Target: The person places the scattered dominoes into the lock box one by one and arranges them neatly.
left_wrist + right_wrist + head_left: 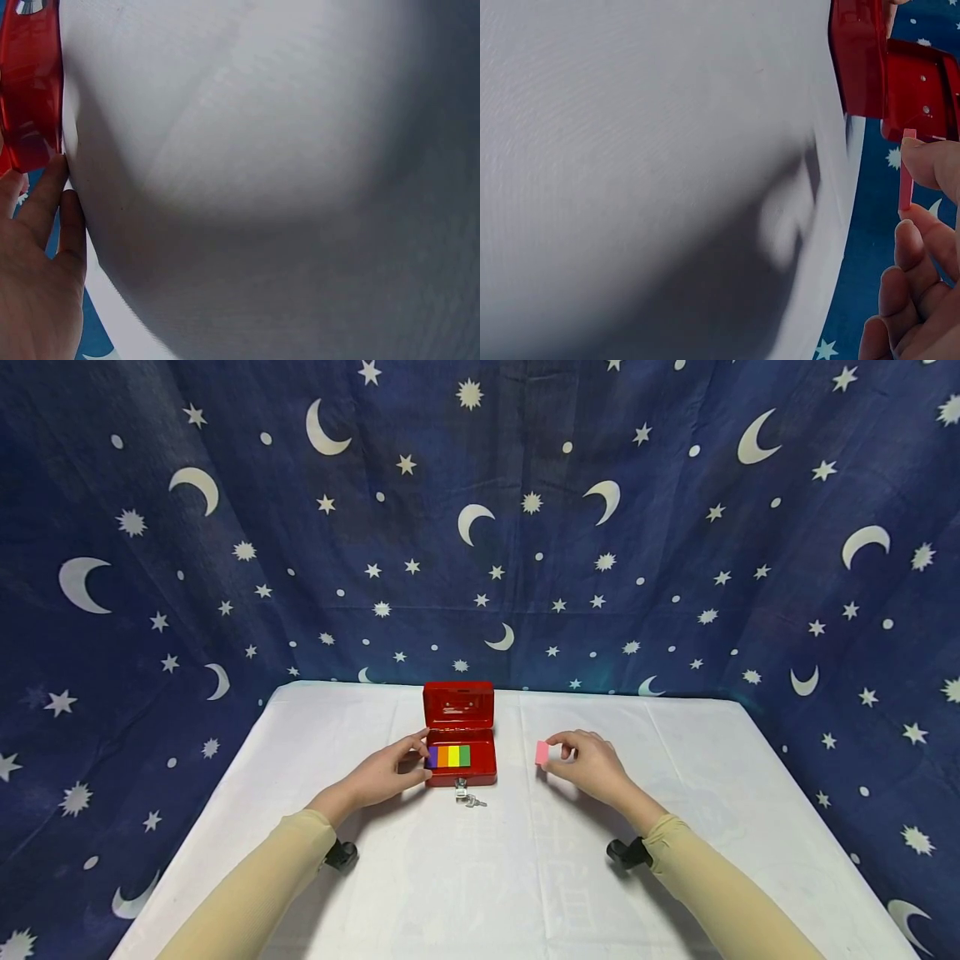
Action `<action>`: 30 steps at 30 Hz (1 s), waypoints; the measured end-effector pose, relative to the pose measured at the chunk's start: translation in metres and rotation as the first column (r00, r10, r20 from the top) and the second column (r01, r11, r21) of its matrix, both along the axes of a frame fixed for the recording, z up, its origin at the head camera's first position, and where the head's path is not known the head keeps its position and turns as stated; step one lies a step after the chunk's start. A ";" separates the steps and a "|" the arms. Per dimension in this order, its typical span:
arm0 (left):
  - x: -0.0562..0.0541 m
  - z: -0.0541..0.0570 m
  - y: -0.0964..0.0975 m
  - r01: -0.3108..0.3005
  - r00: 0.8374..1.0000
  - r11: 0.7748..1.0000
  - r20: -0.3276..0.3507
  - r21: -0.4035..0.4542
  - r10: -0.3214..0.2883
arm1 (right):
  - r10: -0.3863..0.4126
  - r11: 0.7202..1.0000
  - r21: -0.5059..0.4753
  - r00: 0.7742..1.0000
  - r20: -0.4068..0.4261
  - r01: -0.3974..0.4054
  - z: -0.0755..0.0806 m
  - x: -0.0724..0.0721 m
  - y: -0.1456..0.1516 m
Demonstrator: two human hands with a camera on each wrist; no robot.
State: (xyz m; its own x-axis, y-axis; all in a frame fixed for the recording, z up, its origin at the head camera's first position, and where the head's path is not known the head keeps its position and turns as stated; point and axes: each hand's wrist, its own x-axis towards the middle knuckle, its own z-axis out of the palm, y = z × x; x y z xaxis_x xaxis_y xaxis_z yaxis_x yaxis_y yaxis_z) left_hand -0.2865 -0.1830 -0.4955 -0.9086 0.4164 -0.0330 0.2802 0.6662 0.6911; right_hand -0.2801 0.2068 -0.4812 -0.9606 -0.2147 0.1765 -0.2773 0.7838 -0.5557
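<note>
A small red cash box point(461, 779) stands on the table with its lid point(458, 705) raised. Inside it, several flat coloured pieces point(453, 756) lie side by side: purple, orange, yellow and green. My left hand point(381, 774) holds the box at its left end, thumb near the front corner and fingers toward the back; the left wrist view shows fingertips against its outer end. To the right of the box, my right hand point(592, 768) pinches a pink rectangular block point(542, 753) between thumb and index finger, above the cloth. The other right fingers curl loosely.
A small padlock point(461, 789) is at the front of the box, with keys point(475, 802) beside it on the cloth. A white cloth point(465, 893) covers the table. Behind hangs a dark blue curtain point(420, 510) with moons and stars.
</note>
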 end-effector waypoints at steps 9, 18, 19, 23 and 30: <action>0.000 -0.001 0.000 -0.002 1.000 1.000 -0.001 -0.004 0.002 | 0.014 1.000 0.009 1.000 0.007 -0.014 0.001 -0.001 -0.010; 0.000 -0.001 -0.001 -0.003 1.000 1.000 -0.008 -0.007 0.003 | 0.043 0.999 0.007 0.999 -0.023 -0.043 0.003 -0.004 -0.020; 0.000 -0.001 0.000 -0.002 1.000 1.000 -0.008 -0.007 0.002 | 0.044 0.999 0.005 0.999 -0.022 -0.044 0.004 -0.004 -0.022; 0.000 0.000 0.000 -0.003 1.000 1.000 -0.007 -0.008 0.003 | 0.047 0.999 -0.006 0.999 -0.020 -0.048 0.005 -0.005 -0.027; 0.001 0.001 0.000 -0.004 1.000 1.000 -0.002 -0.007 0.004 | 0.054 0.998 -0.009 0.998 -0.028 -0.055 0.004 -0.007 -0.033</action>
